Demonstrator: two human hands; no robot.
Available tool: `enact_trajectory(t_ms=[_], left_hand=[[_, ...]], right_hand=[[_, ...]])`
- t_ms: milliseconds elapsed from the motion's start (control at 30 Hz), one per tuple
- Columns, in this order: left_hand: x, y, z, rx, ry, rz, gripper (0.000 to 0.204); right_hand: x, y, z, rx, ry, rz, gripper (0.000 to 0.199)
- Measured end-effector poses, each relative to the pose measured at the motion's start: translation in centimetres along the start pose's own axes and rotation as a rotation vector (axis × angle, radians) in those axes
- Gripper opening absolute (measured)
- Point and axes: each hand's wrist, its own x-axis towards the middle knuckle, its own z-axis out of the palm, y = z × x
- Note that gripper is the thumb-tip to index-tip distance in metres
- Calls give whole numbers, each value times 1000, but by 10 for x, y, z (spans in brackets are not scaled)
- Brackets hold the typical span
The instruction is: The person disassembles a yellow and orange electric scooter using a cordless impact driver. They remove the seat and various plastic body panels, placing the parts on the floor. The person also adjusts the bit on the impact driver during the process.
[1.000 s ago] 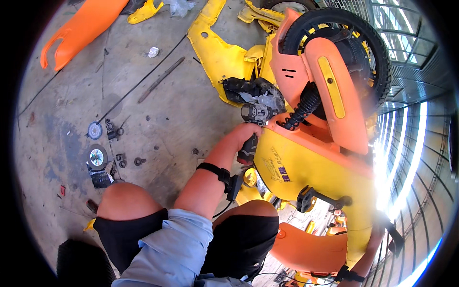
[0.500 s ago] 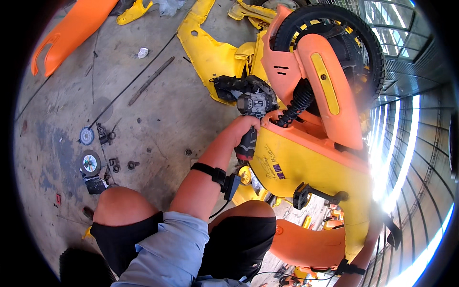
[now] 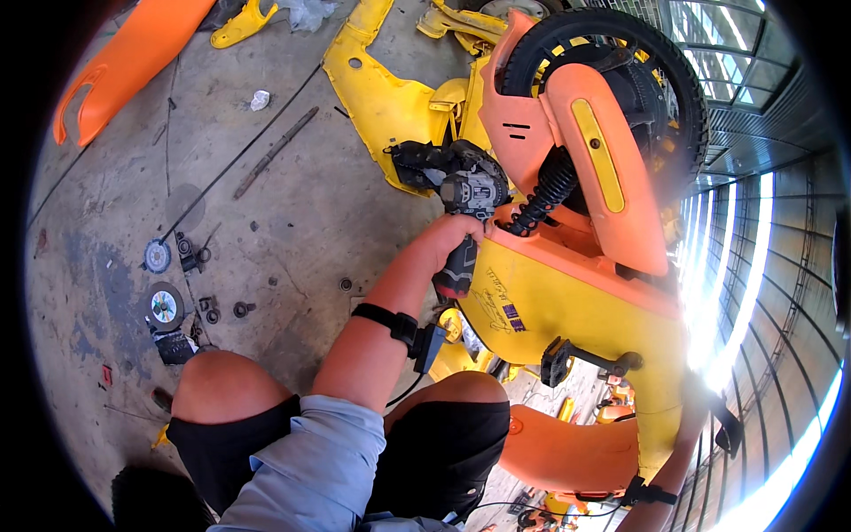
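My left hand point(image 3: 456, 232) is shut around the grip of a black and grey cordless driver point(image 3: 470, 191). Its head points at the spot where a black coil spring point(image 3: 550, 191) meets the yellow body panel point(image 3: 567, 310) of a small vehicle lying on its side. An orange fender point(image 3: 612, 177) covers the black tyre point(image 3: 674, 80) above. A black band sits on my left wrist. My right forearm rises along the lower right, and my right hand point(image 3: 705, 399) is lost in glare at the yellow panel's edge.
A loose yellow panel point(image 3: 381, 89) and an orange panel point(image 3: 124, 62) lie on the concrete floor. A metal rod point(image 3: 275, 151), round discs point(image 3: 164, 306) and small nuts are scattered at left. A wire fence point(image 3: 771, 266) runs along the right.
My left hand has carried the driver up from the lower yellow panel to beside the coil spring. The view has shifted slightly.
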Motion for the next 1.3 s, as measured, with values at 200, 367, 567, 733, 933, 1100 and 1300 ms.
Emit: enact_trajectory(t_ms=[200,367,567,733,933,1100,1300], left_hand=[[4,-8,-1,16,-20,-34,17],[-3,-8,2,32,-1,-53,19],[-8,-11,-4,47,-71,-15,18],[-7,-13,-5,77,-106,-16,15],[-12,-13,0,45,-68,-71,16],[-10,-13,-8,15,-121,-3,19],[-21,4,-6,-43,-263,153,20]], right_hand=[[1,-12,11,-25,17,-28,32],[-4,-22,11,-67,26,-33,32],[-2,-23,8,-116,9,-24,33],[1,4,-1,-2,43,43,32],[6,30,-7,42,39,-2,31],[6,19,1,70,48,-15,29],[-1,-4,2,0,8,29,30]])
